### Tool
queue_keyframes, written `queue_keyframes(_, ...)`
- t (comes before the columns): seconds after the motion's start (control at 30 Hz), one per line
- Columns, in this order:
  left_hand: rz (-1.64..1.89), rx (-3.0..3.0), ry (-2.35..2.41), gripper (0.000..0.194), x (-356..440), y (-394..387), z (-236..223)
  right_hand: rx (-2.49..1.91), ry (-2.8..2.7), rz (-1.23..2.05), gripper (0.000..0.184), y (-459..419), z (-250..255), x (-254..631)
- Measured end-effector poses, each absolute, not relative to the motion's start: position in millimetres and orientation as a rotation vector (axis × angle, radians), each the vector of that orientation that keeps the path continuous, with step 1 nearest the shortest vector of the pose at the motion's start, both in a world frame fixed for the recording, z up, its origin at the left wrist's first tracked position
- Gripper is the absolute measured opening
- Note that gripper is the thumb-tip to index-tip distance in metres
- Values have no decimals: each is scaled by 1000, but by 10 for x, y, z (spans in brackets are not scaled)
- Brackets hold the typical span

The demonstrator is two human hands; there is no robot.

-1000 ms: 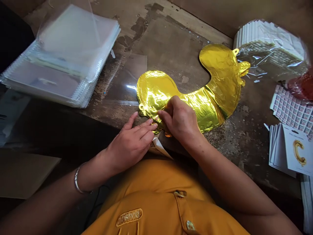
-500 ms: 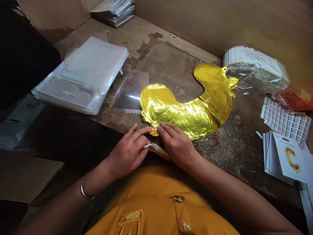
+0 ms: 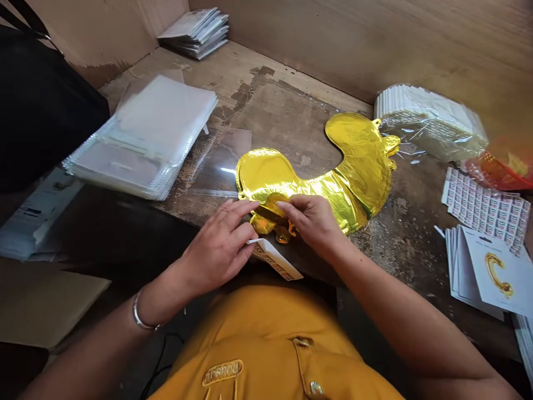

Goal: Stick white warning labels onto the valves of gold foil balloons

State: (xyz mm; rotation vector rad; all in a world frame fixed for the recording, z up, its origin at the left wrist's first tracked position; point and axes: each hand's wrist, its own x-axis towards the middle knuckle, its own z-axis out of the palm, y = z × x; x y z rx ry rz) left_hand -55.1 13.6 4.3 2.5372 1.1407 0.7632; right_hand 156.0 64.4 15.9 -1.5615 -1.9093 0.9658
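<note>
A flat gold foil balloon (image 3: 306,186), curved like a letter C, lies across the table's front part. My right hand (image 3: 318,222) is closed in a pinch on its near end and lifts a folded flap of foil there. Beside it, my left hand (image 3: 222,239) rests its fingertips against the same end of the balloon. Between the left thumb and fingers sticks out a white sticker strip (image 3: 277,260) with dark printed marks, hanging over the table edge. Part of the balloon's near end is hidden by my fingers.
Clear plastic bags (image 3: 145,133) are stacked at left, with a loose clear sheet (image 3: 220,161) beside them. At right are wrapped white cards (image 3: 433,119), a red basket (image 3: 499,166), sticker sheets (image 3: 485,208) and folded balloon cards (image 3: 495,266). Packets (image 3: 197,33) sit at the back; a black bag (image 3: 45,105) hangs left.
My right hand has gone from lying flat on the balloon's near end to pinching and lifting it. The foil there has folded up, and more of the sticker strip shows.
</note>
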Motion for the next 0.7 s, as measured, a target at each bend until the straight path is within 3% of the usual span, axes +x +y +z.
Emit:
queue_keyframes(0.27, 472, 2689, 778, 15, -358, 396, 63, -1550, -1931, 1125, 37, 843, 174, 1601)
queue_keyframes(0.43, 437, 2703, 800, 12, -359, 428, -5, -1549, -1919, 638, 22, 621, 171, 1591)
queue_keyframes(0.53, 397, 2720, 822, 14, -365, 414, -4, -1449, -2213, 396, 40, 439, 146, 1578)
queue_keyframes(0.7, 436, 2696, 807, 13, -363, 411, -10, -1528, -2250, 445, 12, 366, 201, 1571)
